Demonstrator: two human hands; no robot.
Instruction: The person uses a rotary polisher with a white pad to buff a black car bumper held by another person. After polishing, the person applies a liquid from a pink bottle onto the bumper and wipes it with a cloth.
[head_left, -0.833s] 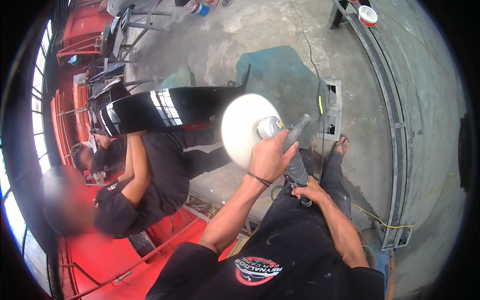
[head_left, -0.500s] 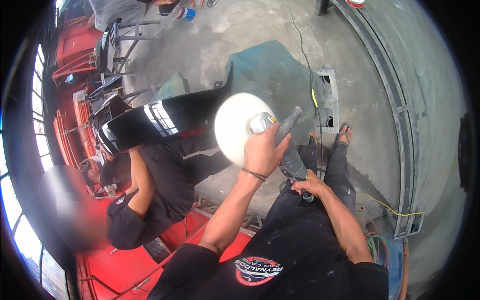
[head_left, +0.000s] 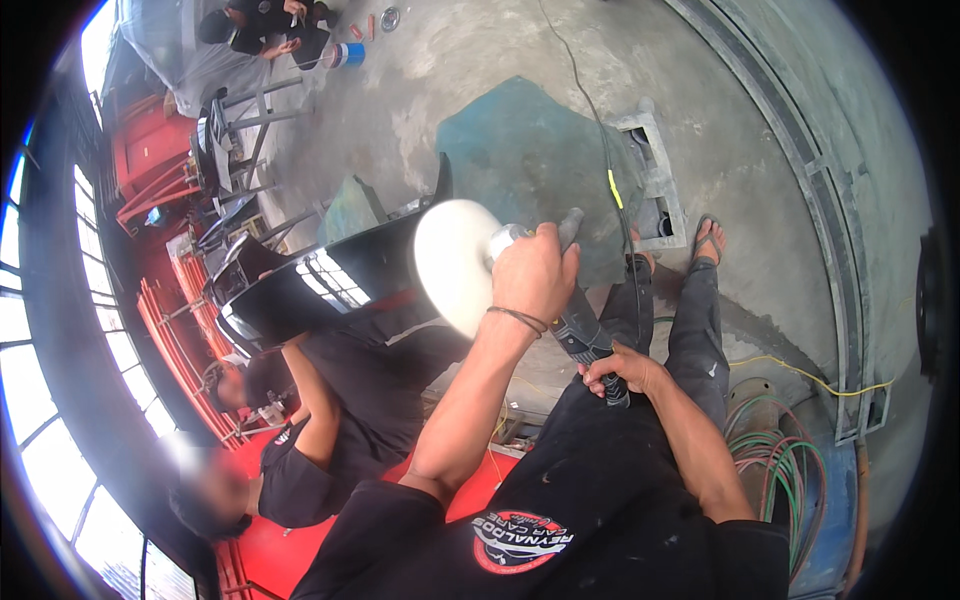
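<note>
A polisher (head_left: 582, 330) with a grey-black body and a round white pad (head_left: 452, 268) is held in both my hands. My left hand (head_left: 537, 272) is closed around its front grip, close behind the pad. Farther back, my right hand (head_left: 622, 371) wraps the rear end of the body. The pad faces left, against or just in front of the right part of a glossy black car body panel (head_left: 385, 248), which looks like a bumper. I cannot tell whether they touch. A co-worker's arm (head_left: 318, 405) reaches up to the panel from the left.
A power cord (head_left: 583, 90) with a yellow band trails over the concrete floor. Beyond the panel lies a blue-green sheet (head_left: 520, 130). Coiled hoses (head_left: 775, 450) lie at the right, near a floor rail (head_left: 830, 220). Another person (head_left: 275, 30) crouches at the far left beside a blue can (head_left: 350, 54).
The pad has turned more edge-on and shifted slightly left. The panel appears lower and more steeply tilted. The whole view has swung, and both hands keep their grip.
</note>
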